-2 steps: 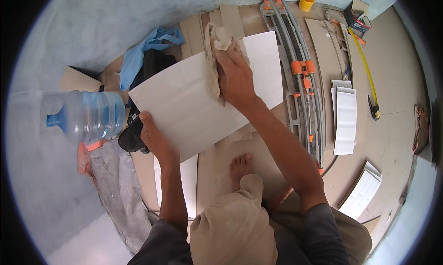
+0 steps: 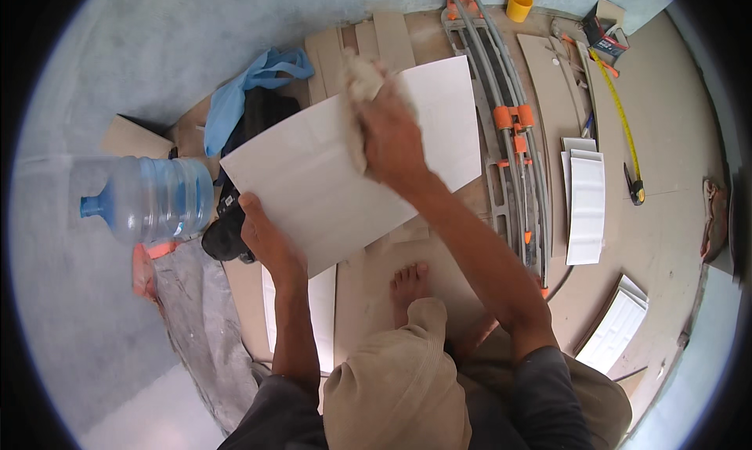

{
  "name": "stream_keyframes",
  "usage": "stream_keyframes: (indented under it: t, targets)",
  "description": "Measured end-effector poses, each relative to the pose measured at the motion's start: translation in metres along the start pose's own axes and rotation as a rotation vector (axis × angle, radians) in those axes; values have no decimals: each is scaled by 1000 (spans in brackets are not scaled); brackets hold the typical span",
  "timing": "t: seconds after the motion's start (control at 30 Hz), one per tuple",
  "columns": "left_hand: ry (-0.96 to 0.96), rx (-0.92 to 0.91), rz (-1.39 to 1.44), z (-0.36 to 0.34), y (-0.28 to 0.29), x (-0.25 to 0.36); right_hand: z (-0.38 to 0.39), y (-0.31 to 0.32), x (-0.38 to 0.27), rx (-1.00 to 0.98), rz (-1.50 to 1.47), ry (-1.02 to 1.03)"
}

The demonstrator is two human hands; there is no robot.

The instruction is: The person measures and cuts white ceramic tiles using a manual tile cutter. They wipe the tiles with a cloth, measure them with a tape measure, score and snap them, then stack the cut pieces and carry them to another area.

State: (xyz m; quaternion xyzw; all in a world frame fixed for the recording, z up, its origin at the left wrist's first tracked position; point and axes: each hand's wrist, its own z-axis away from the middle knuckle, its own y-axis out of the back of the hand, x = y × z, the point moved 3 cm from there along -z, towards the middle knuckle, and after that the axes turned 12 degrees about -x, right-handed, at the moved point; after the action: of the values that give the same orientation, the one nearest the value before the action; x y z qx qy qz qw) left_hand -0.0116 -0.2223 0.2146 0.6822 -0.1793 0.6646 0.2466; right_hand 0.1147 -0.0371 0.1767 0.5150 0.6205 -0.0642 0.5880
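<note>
A large white wall tile [image 2: 313, 184] with a faintly wavy face is held up at a tilt before me. My left hand [image 2: 270, 238] grips its lower left edge, the thumb lying on the face and the other fingers out of sight behind. My right hand [image 2: 392, 140], blurred by motion, is closed on a beige rag [image 2: 362, 82] and lies over the tile's upper part. The rag hangs down along the hand's left side and reaches past the tile's top edge. Below the tile my bare foot [image 2: 410, 281] is on the floor.
Right of the tile lies a manual tile cutter [image 2: 513, 140] with grey rails and orange parts. Beyond it are white tile strips [image 2: 586, 207], a yellow tape measure [image 2: 638, 191], a yellow cup [image 2: 518, 7] and a box [image 2: 607, 28]. At left are a water jug [image 2: 149, 198] and a blue bag [image 2: 235, 97].
My right hand and the rag have shifted slightly left across the tile. My left hand and the tile have barely moved.
</note>
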Motion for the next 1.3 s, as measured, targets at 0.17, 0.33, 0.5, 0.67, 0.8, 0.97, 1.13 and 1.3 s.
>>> stream_keyframes:
  t: [0.17, 0.33, 0.5, 0.67, 0.8, 0.97, 1.13, 1.3]
  targets:
    - [84, -45, 5, -9, 5, 9, 45, -32, -14, -117, 138, 608]
    - [49, -28, -55, -8, 7, 2, 3, 12, 8, -87, 69, 292]
    - [57, -26, -16, -20, 15, 12, 108, -30, 16, -317, 172, 687]
    - [57, -2, -26, -33, 20, 12, 139, -32, 32, -393, 148, 599]
    - [44, -9, -47, -26, 23, 11, 49, 4, 15, -113, 44, 579]
    - [81, -71, 8, -17, -1, 3, 9, 28, -8, -5, -155, 433]
    - [65, 8, 15, -23, 11, 5, 119, -34, 18, -418, 39, 659]
    - [65, 25, -12, -38, 20, 13, 217, -50, 61, -687, 13, 590]
